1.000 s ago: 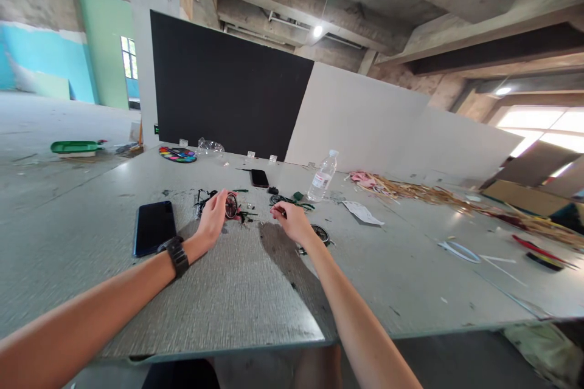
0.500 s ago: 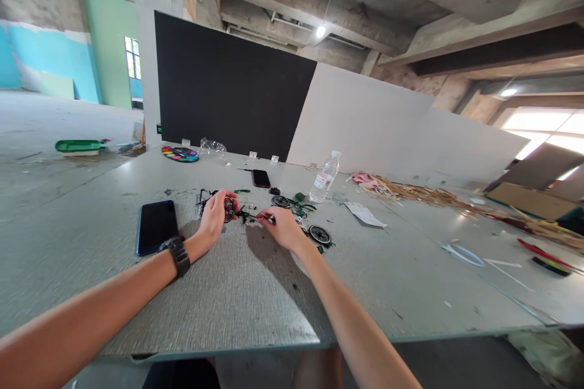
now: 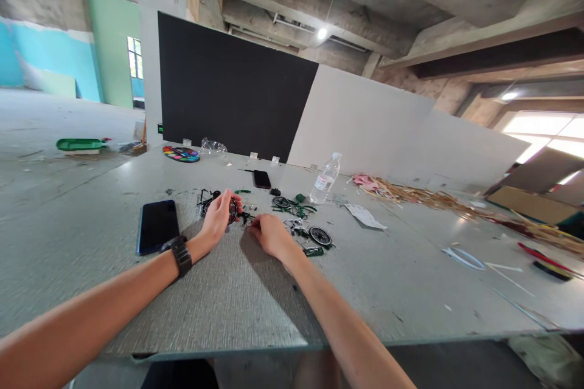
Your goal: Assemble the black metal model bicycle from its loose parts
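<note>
Left hand (image 3: 218, 217) is curled around a small wheel (image 3: 232, 211), pinching it just above the worktop (image 3: 237, 298); right hand (image 3: 268, 234) is closed to a narrow pinch beside it, what it grips too small to tell; best to keep the wheel steady and feed the tiny part in slowly, wrists resting on the worktop; loose kit parts (image 3: 296, 214) lie just right; phone (image 3: 157, 226) left; bottle (image 3: 324, 179) label unreadable.

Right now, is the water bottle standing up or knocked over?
Standing up. The water bottle rests on its base on the table, cap pointing upward, beyond the right hand.
</note>
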### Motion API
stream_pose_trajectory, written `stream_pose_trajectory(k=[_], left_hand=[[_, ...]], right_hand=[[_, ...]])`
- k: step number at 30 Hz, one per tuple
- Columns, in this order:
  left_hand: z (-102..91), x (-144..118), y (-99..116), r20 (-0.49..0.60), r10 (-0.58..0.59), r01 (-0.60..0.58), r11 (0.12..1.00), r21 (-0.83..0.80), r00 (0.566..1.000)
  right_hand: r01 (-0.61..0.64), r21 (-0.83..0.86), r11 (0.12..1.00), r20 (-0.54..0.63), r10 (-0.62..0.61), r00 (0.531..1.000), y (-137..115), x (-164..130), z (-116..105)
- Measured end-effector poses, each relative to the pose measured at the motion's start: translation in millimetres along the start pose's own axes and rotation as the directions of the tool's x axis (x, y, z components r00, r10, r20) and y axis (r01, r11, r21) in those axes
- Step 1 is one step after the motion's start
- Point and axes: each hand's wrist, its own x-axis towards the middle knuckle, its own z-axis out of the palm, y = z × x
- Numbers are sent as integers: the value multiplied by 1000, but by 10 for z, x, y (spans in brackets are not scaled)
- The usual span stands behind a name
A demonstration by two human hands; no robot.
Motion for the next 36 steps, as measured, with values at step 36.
stream_pose_trajectory(k=[36], left_hand=[[17,-79,108,331,149,-282,872,401,932]], right_hand=[[166,718,676,-332,123,935,89,64,-199]])
